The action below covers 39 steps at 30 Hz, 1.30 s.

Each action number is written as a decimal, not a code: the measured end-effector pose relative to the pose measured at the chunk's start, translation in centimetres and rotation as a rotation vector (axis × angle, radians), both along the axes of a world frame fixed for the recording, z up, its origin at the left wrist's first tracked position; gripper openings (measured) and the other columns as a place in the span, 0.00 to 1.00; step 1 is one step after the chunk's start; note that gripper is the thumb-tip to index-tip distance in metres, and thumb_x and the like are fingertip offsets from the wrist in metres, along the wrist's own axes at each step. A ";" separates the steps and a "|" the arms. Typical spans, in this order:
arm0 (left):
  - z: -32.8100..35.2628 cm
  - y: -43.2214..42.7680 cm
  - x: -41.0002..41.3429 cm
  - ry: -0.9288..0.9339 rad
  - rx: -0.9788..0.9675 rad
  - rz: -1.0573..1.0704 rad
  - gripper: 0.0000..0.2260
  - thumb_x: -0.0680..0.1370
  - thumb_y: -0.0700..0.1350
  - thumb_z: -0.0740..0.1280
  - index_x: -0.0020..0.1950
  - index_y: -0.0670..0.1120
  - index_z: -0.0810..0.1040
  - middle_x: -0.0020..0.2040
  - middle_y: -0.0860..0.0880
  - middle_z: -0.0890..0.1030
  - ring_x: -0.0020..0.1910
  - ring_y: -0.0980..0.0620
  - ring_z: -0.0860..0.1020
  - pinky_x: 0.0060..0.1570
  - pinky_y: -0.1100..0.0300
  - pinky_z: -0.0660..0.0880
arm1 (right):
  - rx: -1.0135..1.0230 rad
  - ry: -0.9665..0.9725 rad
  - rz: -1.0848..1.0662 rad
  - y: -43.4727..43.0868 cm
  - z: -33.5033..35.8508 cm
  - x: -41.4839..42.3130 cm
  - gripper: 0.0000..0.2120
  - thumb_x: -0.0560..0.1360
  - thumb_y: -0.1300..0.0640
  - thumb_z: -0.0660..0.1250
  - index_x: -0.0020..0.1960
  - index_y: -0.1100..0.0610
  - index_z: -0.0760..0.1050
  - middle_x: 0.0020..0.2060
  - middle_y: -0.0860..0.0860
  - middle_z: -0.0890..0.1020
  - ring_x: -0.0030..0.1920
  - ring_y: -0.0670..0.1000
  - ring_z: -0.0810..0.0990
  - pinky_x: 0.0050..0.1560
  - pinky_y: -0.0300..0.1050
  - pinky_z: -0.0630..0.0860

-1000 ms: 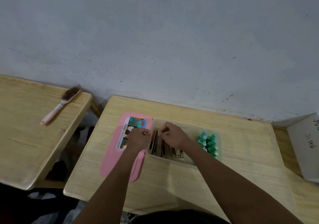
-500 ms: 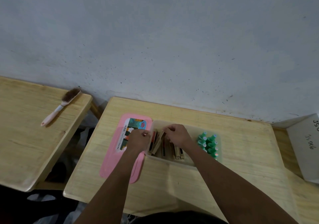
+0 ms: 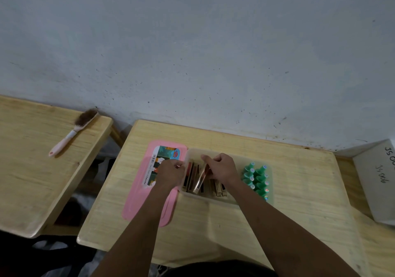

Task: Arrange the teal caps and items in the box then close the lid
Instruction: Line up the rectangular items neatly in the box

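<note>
A clear plastic box [image 3: 213, 199] stands on the wooden desk [image 3: 299, 191]. Several teal caps [image 3: 256, 178] stand in two rows at its right end. Flat wooden pieces [image 3: 192, 178] stand on edge in its left half. My right hand [image 3: 222, 167] is inside the box, pinching one tilted wooden piece [image 3: 201, 180]. My left hand [image 3: 171, 173] grips the box's left rim. The pink lid [image 3: 149, 182] with a picture label lies flat to the left of the box, partly under my left forearm.
A second wooden desk [image 3: 32, 170] stands to the left across a gap, with a pink-handled brush [image 3: 72, 132] on it. A white box [image 3: 376, 180] with handwriting sits at the far right. A grey wall runs right behind the desks.
My right hand has shifted slightly right inside the box and tilted one wooden piece over. My left hand stays on the box's left rim.
</note>
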<state>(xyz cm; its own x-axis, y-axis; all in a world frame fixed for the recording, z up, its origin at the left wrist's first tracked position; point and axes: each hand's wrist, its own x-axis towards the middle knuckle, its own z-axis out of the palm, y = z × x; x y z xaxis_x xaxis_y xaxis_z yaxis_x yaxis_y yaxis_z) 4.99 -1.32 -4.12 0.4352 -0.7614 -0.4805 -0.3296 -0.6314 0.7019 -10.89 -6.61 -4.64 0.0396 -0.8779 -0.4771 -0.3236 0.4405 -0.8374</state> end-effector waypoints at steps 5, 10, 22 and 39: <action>0.0 0.0 0.0 0.010 0.000 0.010 0.12 0.77 0.43 0.66 0.59 0.44 0.81 0.58 0.42 0.81 0.57 0.42 0.80 0.57 0.45 0.79 | -0.012 0.018 -0.043 0.2 0.0 0.5 0.21 0.68 0.48 0.77 0.39 0.58 0.68 0.40 0.62 0.83 0.34 0.55 0.85 0.35 0.56 0.83; 0.2 0.1 -0.1 -0.009 0.003 -0.006 0.12 0.78 0.43 0.65 0.60 0.44 0.80 0.59 0.42 0.80 0.58 0.42 0.79 0.57 0.46 0.79 | -0.038 0.227 0.046 0.1 -0.4 2.0 0.21 0.67 0.41 0.75 0.37 0.56 0.71 0.32 0.52 0.81 0.29 0.51 0.82 0.37 0.56 0.83; 0.2 0.2 -0.2 -0.030 -0.001 -0.017 0.12 0.78 0.44 0.65 0.60 0.44 0.80 0.59 0.43 0.80 0.57 0.43 0.79 0.55 0.46 0.80 | -0.022 0.240 0.159 0.7 -0.6 3.5 0.16 0.71 0.50 0.73 0.42 0.64 0.78 0.37 0.62 0.81 0.34 0.56 0.83 0.37 0.59 0.82; 0.1 0.4 -0.2 -0.015 -0.021 -0.002 0.12 0.77 0.44 0.66 0.59 0.44 0.81 0.57 0.41 0.82 0.56 0.42 0.80 0.55 0.45 0.80 | -0.040 0.283 0.314 0.6 -3.1 3.6 0.12 0.74 0.57 0.68 0.37 0.64 0.83 0.33 0.61 0.83 0.36 0.60 0.83 0.42 0.59 0.82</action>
